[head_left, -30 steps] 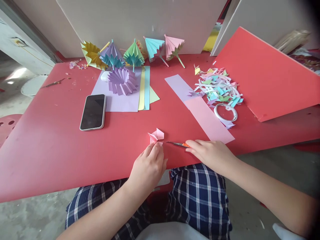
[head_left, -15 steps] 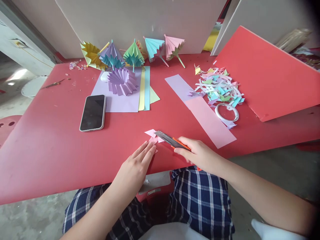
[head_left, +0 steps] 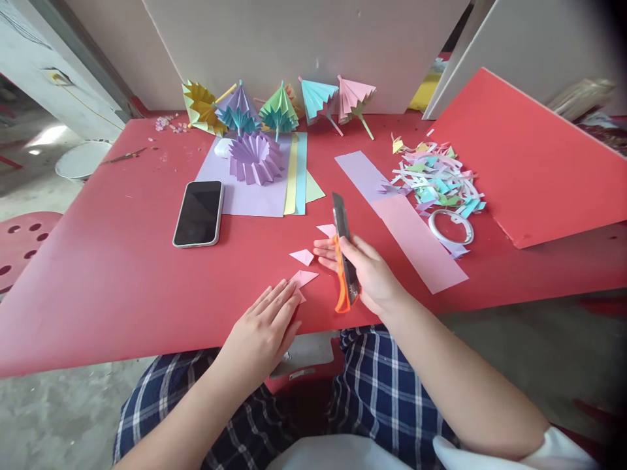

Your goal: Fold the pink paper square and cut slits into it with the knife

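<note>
My right hand (head_left: 366, 271) grips an orange utility knife (head_left: 344, 261), blade pointing away from me over the red table (head_left: 98, 274). My left hand (head_left: 264, 323) lies flat with fingers stretched out, pressing a folded pink paper piece (head_left: 304, 279) near the table's front edge. Two small pink paper triangles (head_left: 302, 256) lie just beyond it, one beside the knife blade.
A black phone (head_left: 198, 213) lies left of centre. Purple, yellow and blue sheets (head_left: 255, 189) carry a pleated purple paper form (head_left: 256, 158). Paper umbrellas (head_left: 279, 108) line the back. Pink and purple strips (head_left: 416, 238), scraps (head_left: 438, 176), a tape roll (head_left: 450, 226) and a red board (head_left: 529, 156) are right.
My right hand raised the knife from the paper and turned it upright, moving forward. Pink triangles now lie cut off. My left hand stays flat on the pink paper.
</note>
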Tool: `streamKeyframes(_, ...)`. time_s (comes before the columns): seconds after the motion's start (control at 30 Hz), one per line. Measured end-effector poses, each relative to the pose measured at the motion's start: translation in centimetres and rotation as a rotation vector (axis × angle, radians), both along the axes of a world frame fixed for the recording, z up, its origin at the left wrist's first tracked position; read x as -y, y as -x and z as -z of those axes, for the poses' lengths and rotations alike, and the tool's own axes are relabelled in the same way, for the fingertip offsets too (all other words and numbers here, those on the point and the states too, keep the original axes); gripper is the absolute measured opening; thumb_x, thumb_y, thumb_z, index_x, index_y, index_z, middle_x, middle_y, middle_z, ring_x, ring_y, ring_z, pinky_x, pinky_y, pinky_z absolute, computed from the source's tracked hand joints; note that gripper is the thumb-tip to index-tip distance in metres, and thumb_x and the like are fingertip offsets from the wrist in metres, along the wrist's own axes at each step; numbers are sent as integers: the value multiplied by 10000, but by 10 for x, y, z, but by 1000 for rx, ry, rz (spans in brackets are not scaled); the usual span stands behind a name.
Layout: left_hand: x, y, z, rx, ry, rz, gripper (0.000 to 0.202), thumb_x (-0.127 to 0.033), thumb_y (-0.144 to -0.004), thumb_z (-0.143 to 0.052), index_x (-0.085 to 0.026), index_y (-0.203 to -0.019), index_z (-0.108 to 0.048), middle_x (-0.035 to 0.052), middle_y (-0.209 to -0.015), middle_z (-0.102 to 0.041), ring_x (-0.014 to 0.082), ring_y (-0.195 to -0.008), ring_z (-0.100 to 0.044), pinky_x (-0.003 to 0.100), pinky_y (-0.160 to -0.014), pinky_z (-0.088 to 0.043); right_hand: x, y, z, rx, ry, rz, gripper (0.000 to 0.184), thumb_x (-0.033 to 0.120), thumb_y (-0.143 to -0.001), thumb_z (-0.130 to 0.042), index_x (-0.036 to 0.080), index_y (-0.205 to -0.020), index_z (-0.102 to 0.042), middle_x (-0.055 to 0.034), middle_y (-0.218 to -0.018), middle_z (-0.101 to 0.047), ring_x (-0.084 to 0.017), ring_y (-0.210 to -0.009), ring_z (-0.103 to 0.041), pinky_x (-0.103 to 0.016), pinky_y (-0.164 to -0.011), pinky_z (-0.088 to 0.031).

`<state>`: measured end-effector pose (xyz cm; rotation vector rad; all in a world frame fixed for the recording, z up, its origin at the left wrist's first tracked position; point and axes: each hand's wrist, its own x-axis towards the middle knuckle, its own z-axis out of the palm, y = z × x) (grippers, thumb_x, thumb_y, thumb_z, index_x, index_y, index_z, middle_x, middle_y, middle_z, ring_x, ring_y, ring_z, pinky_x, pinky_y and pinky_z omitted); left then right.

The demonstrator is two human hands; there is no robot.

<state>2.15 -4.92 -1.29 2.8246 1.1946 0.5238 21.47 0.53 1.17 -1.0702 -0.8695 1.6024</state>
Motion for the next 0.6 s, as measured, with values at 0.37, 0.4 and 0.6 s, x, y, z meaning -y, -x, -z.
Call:
streamKeyframes(0.37,14,30,-10,193,121,157,415,-44,-840,-386,-170,-1224,-479,57,-1139,-617,165,-1094,-542,273,-882,-493,-25,11,18,236,-16,154,260,443,-809,-483,219,-926,-542,-58,-1188,-564,-174,-1117,-514,-339,-923,-422)
streamKeyframes(0.4,13,32,-13,274,161,98,385,-64,-842,-407,-191,-1189,-513,40,-1074,-652,152,-1015,-595,244,-830,-515,-26,7,18,245,-29,188,250,437,-815,-472,217,-917,-533,-63,-1184,-566,-174,-1103,-525,-332,-902,-435)
streamKeyframes(0.6,8,25,-36,983,410,-589,144,-275,-775,-580,-153,-832,-632,26,-760,-701,160,-690,-665,224,-603,-539,-15,2,2,240,-98,113,300,491,-824,-407,213,-929,-447,-60,-955,-636,-113,-585,-605,-273,-551,-495)
